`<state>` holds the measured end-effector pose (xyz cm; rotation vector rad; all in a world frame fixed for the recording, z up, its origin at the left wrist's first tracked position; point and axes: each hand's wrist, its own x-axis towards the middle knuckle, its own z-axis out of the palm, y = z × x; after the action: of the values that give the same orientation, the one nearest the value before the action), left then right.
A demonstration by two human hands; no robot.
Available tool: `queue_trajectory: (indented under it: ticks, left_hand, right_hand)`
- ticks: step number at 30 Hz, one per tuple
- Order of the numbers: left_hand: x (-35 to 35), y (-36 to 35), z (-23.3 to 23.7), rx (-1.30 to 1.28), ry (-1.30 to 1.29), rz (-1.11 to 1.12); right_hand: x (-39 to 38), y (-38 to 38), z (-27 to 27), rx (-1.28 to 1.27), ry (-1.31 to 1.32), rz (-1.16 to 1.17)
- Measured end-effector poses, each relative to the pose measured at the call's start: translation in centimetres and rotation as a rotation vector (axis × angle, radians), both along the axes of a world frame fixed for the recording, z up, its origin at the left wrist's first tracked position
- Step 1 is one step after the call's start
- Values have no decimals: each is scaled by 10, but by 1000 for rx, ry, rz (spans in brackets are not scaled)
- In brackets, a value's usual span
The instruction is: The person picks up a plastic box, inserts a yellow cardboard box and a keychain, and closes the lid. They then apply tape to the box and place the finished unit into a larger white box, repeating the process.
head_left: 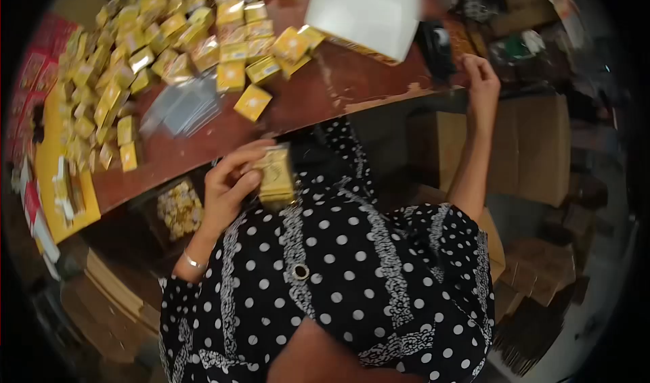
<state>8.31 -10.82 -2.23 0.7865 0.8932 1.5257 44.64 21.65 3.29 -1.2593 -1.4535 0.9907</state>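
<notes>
Yellow box [276, 173], small with a dark marking on its face, is in the left hand [233, 176], which grips its side between the thumb and bent fingers, in front of the body and near the table edge. A bracelet [193, 261] circles the left wrist. The right hand [482, 78] is well apart from the left, at the edge of the table [318, 102], its fingers curled; whether they pinch anything, I cannot tell.

Just to the left of the right hand lies a black object [435, 48], too blurred to name. Beyond that, farther from the body, sits a large white carton [365, 11] with a patterned yellow side.

Past the left hand, a loose box [253, 103] lies nearest on the tabletop. Clear plastic sheets [186, 105] are spread beside it, to its left. Farther out from the left hand, a broad heap of yellow boxes [156, 34] covers that side of the table. Below and left of the left hand, many small yellow pieces [179, 210] sit beneath the tabletop. Well to its left is a yellow sheet [87, 204], with pink packets [34, 78] farther out. Under the right forearm stands a cardboard box [528, 146].
</notes>
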Motion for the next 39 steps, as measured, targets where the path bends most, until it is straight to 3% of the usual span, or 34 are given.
queue_trajectory:
  ticks: [4, 8, 19, 21, 22, 24, 25, 27, 28, 30, 32, 34, 39]
  left_hand:
    - [6, 6, 2, -29, 22, -25]
    - [5, 5, 11, -45, 19, -2]
    - [0, -6, 16, 10, 122, -5]
    - [1, -8, 15, -5, 100, 10]
    - [1, -10, 14, -22, 81, 19]
    - [-1, -12, 12, -26, 91, 14]
    - [-1, -12, 11, -30, 102, 6]
    - [0, -12, 10, -25, 97, 9]
    - [0, -12, 10, -20, 95, 7]
    - [0, -15, 9, -34, 112, 4]
    - [1, -16, 9, -50, 131, 5]
    - [4, -16, 11, -61, -32, 51]
    - [1, -18, 6, -78, 73, 55]
  right_hand:
    - [-109, -109, 28, -48, -115, 453]
    - [-148, -171, 9, -255, -23, 708]
    - [-174, -192, -7, -165, 104, 867]
    - [-174, -193, -6, 192, -116, 851]
    - [-173, -190, -9, 191, -117, 854]
    - [-170, -183, -14, 673, -303, 838]
    - [-173, -186, -12, 674, -305, 841]
    - [-185, -195, -2, 280, -46, 763]
    - [-184, -195, -6, 278, -47, 764]
    - [-179, -194, -23, 137, 19, 982]
    - [-177, -191, -30, 190, -2, 996]
    - [-177, -190, -33, 298, 28, 1009]
    - [-176, -186, -34, 385, -4, 1040]
